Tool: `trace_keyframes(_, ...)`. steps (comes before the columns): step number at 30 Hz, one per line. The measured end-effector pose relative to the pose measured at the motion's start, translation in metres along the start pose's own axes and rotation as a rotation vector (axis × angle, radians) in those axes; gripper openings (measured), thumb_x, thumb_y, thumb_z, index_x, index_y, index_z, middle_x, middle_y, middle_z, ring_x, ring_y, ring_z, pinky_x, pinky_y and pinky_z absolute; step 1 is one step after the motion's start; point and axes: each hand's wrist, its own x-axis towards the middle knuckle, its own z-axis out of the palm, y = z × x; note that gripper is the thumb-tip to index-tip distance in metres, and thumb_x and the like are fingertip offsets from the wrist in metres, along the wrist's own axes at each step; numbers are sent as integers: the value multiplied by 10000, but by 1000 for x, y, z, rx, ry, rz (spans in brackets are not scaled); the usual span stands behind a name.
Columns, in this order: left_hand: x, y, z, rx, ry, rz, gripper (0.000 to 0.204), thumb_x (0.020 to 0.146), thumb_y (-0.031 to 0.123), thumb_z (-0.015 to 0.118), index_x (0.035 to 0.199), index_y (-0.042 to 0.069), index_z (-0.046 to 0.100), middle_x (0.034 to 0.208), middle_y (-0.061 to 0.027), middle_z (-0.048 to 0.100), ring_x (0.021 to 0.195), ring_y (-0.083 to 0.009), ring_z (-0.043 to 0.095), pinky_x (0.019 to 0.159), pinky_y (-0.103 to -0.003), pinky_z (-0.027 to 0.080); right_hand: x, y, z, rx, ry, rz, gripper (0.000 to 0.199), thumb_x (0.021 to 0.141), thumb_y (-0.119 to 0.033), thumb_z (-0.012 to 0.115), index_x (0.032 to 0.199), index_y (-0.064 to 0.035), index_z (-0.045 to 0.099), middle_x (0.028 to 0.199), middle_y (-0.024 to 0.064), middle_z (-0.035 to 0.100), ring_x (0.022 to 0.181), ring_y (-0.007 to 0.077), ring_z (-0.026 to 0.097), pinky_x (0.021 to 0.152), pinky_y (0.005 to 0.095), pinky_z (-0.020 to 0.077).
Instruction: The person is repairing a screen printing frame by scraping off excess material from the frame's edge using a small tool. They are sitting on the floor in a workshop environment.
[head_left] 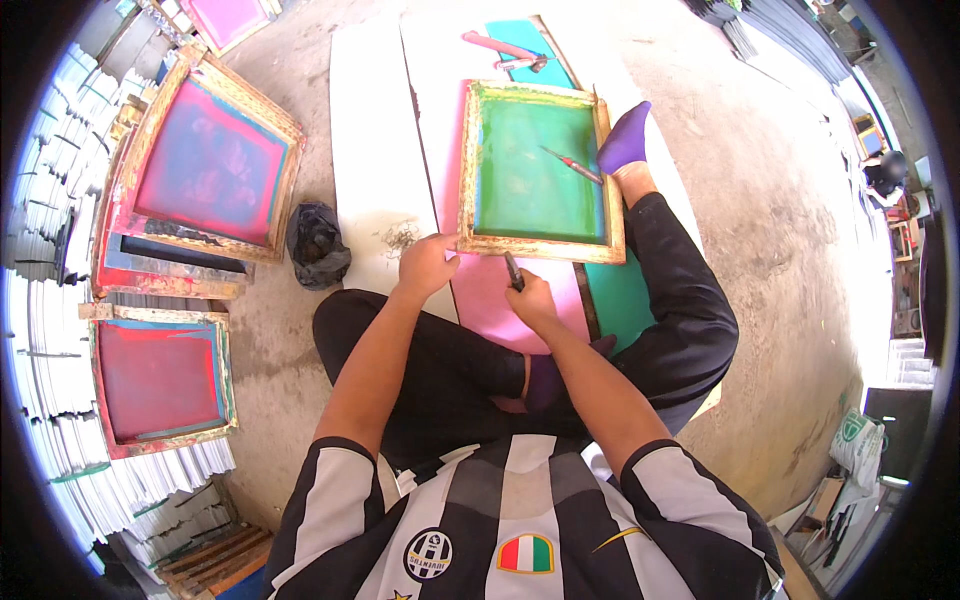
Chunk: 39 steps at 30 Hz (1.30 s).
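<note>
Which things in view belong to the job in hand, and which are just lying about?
Likely in the job:
green framed screen, left hand at its near-left corner
dark tool in the right hand
red-handled tool, resting on the screen

Apparently idle:
black plastic bag
pink-and-blue framed screen
red framed screen

Striped jersey [522, 492]: one round black-and-white crest [428, 555], lettered, inverted in my view; one red-white-green patch [526, 553]; one yellow curved mark [617, 541]. White sack [857, 450], far right: one green emblem [851, 429]; any wording there too small for me to read.
</note>
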Motion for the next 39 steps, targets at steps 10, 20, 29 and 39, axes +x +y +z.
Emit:
trace_keyframes(10, -4, 5, -20, 204, -35, 287, 155, 893, 203, 688, 996, 133, 782, 972, -65, 759, 892, -303, 712, 755, -439, 572, -3, -37, 30, 118, -189, -126, 215, 814, -189, 696, 936, -13, 680, 765, 211, 696, 706, 357, 702, 705, 446, 561)
trace_keyframes(20, 1, -60, -66, 398, -144, 104, 178, 890, 270, 695, 947, 125, 782, 954, -86, 754, 882, -339, 710, 774, -460, 565, 16, -85, 71, 433, -634, 88, 466, 958, -161, 638, 1373, 29, 546, 877, 132, 674, 710, 217, 689, 644, 362, 563)
trace_keyframes(29, 11, -46, -70, 521, -340, -482, 480, 844, 463, 788, 1077, 45, 755, 1080, -161, 760, 1036, -325, 732, 868, -459, 588, 18, -51, 30, 373, -417, 236, 281, 951, -206, 627, 1081, 37, 574, 797, 114, 633, 643, 220, 656, 572, 387, 532)
trace_keyframes(39, 30, 0, 3, 238, -303, -297, 313, 855, 397, 753, 940, 96, 763, 939, -142, 750, 927, -353, 726, 797, -480, 575, 37, -22, -18, 243, -342, 293, 266, 906, -185, 626, 995, 57, 561, 763, 125, 623, 592, 227, 650, 495, 390, 511)
